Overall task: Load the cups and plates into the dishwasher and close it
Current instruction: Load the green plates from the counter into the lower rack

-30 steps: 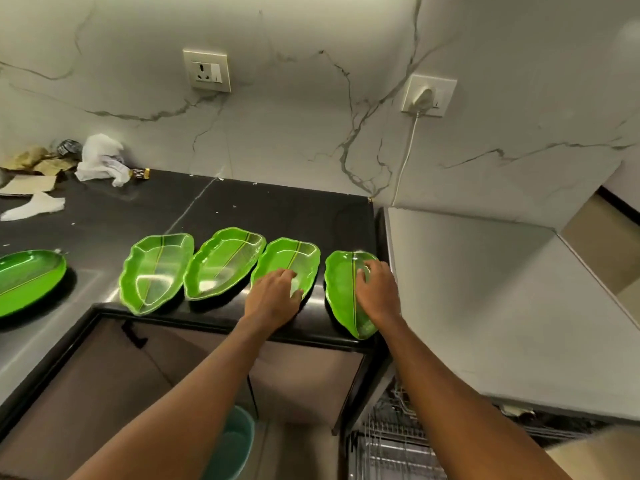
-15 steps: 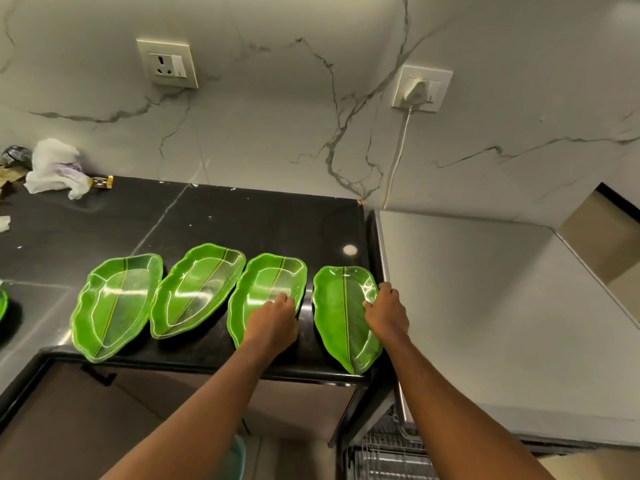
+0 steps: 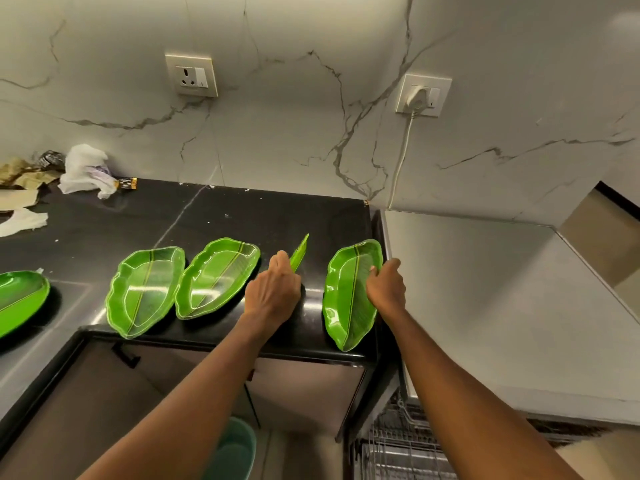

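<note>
Green leaf-shaped plates lie in a row on the black counter (image 3: 242, 216). My left hand (image 3: 273, 292) grips one plate (image 3: 300, 252) tipped up on edge, so only its thin tip shows above my fingers. My right hand (image 3: 386, 285) holds the right rim of the rightmost plate (image 3: 348, 296), which sits at the counter's right end, slightly tilted. Two more plates (image 3: 143, 292) (image 3: 216, 277) lie flat to the left, and another plate (image 3: 19, 303) is at the far left. The dishwasher's wire rack (image 3: 398, 448) shows at the bottom right, under the grey top.
A grey appliance top (image 3: 502, 306) adjoins the counter on the right. Crumpled paper and wrappers (image 3: 83, 169) sit at the counter's back left. A teal bucket (image 3: 232, 452) stands on the floor below the cabinets. A plugged-in white cable (image 3: 401, 157) hangs down the marble wall.
My left hand has lifted the third plate from flat onto its edge. My right hand has closed on the rightmost plate's right rim and tilted it. The camera view shifted.
</note>
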Action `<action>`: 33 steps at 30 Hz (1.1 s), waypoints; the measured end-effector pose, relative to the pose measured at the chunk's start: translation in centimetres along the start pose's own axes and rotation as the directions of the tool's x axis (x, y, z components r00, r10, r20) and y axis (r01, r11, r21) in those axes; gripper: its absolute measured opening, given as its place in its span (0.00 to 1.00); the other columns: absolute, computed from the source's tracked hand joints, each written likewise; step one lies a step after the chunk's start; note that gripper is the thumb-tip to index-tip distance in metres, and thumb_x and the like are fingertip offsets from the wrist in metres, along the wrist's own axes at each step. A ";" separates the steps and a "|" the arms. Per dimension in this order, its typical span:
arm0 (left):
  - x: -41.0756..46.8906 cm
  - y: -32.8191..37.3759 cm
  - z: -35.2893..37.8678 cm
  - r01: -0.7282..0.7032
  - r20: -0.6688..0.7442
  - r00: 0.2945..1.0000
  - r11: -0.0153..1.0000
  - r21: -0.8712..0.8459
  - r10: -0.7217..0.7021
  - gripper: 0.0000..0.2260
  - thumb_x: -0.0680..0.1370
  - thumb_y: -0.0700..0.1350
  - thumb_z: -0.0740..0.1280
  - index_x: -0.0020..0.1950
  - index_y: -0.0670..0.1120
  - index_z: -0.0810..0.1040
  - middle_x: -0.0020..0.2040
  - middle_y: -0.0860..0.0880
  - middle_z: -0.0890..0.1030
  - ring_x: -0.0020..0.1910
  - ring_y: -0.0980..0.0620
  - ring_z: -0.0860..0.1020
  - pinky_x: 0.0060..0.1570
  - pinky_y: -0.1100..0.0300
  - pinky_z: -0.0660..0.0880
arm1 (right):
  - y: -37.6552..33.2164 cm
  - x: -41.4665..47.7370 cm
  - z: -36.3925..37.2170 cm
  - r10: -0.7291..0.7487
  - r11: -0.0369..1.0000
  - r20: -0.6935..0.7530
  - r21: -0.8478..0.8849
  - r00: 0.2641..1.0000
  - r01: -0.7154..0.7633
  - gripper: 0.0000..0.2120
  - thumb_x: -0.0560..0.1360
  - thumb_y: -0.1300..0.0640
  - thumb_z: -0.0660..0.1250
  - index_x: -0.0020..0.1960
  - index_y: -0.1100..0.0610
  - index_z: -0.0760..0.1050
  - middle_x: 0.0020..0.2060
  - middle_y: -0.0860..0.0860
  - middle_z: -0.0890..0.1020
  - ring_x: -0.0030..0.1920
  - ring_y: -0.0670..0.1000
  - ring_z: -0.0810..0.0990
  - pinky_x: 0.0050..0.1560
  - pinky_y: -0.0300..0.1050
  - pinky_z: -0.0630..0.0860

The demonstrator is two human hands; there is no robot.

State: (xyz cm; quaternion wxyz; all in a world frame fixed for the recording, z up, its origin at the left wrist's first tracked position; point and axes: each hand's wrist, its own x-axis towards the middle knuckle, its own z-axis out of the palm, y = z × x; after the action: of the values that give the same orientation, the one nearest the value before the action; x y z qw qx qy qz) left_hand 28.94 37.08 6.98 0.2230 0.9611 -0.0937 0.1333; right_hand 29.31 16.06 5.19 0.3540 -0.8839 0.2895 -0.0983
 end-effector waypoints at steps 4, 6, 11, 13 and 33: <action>-3.0 0.5 -1.9 0.054 -0.038 0.997 0.987 -0.151 -0.060 0.05 0.77 0.45 0.57 0.46 0.47 0.60 0.37 0.43 0.74 0.40 0.33 0.77 0.33 0.51 0.66 | 0.5 -2.7 -1.2 -0.038 0.999 -0.025 0.032 0.999 0.039 0.12 0.80 0.53 0.59 0.59 0.60 0.66 0.55 0.61 0.79 0.54 0.64 0.79 0.46 0.49 0.70; -5.0 0.7 -3.1 0.057 -0.066 0.995 0.979 -0.194 -0.071 0.04 0.77 0.44 0.56 0.48 0.46 0.61 0.38 0.39 0.78 0.40 0.32 0.77 0.33 0.50 0.67 | 1.0 -4.5 -2.0 -0.053 0.998 -0.035 0.034 0.998 0.055 0.12 0.79 0.52 0.59 0.58 0.59 0.68 0.54 0.61 0.79 0.54 0.64 0.78 0.46 0.49 0.69; -11.1 1.2 -6.1 0.084 -0.127 0.985 0.961 -0.264 -0.121 0.04 0.79 0.44 0.55 0.48 0.44 0.62 0.40 0.36 0.79 0.41 0.32 0.77 0.34 0.52 0.61 | 3.3 -10.6 -3.5 -0.058 0.996 -0.068 0.070 0.996 0.063 0.10 0.79 0.51 0.60 0.53 0.58 0.70 0.51 0.60 0.80 0.53 0.63 0.78 0.45 0.48 0.67; -13.8 1.4 -6.9 0.098 -0.136 0.980 0.953 -0.286 -0.142 0.04 0.79 0.44 0.54 0.46 0.45 0.63 0.40 0.36 0.79 0.42 0.33 0.77 0.35 0.52 0.61 | 4.4 -13.1 -3.8 -0.073 0.994 -0.064 0.079 0.995 0.078 0.08 0.78 0.51 0.60 0.49 0.56 0.69 0.50 0.60 0.80 0.52 0.63 0.78 0.44 0.47 0.66; -33.9 9.5 -4.9 0.225 0.113 0.973 0.936 -0.270 -0.201 0.17 0.83 0.57 0.48 0.46 0.45 0.66 0.51 0.35 0.79 0.52 0.32 0.76 0.47 0.46 0.70 | 20.0 -31.0 -14.2 0.010 0.998 -0.093 0.060 0.996 -0.004 0.11 0.79 0.49 0.60 0.43 0.54 0.65 0.34 0.48 0.71 0.33 0.50 0.70 0.30 0.44 0.60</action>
State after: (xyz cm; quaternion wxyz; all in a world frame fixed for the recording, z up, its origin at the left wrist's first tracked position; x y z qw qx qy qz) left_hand -6.47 34.94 4.93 0.3663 0.9288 -0.0163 0.0535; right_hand -10.11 14.34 2.86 0.3665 -0.8664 0.3057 -0.1468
